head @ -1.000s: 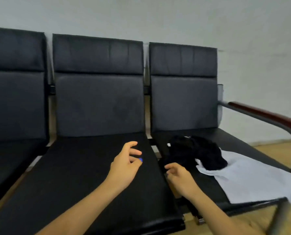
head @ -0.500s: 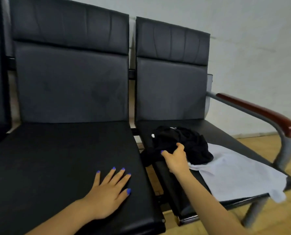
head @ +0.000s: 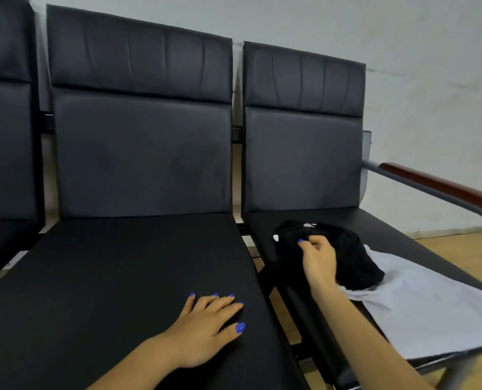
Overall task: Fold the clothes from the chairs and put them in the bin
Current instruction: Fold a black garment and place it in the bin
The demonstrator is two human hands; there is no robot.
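Note:
A crumpled black garment [head: 346,257] lies on the seat of the right chair [head: 304,164], partly over a flat white garment [head: 431,305] that spreads toward the seat's front right. My right hand [head: 317,260] sits on the black garment's left part and pinches its fabric between curled fingers and thumb. My left hand [head: 206,325] rests flat, fingers straight, on the seat of the middle chair [head: 138,277] near its front right. No bin is in view.
Three black padded chairs stand joined in a row against a pale wall. A third chair [head: 6,136] is at the far left. A wooden armrest [head: 442,184] on a grey metal tube bounds the right chair. Wood floor shows at the right.
My right hand has moved further onto the black garment and closed on its fabric. My left hand has dropped from the air onto the middle seat and stays flat.

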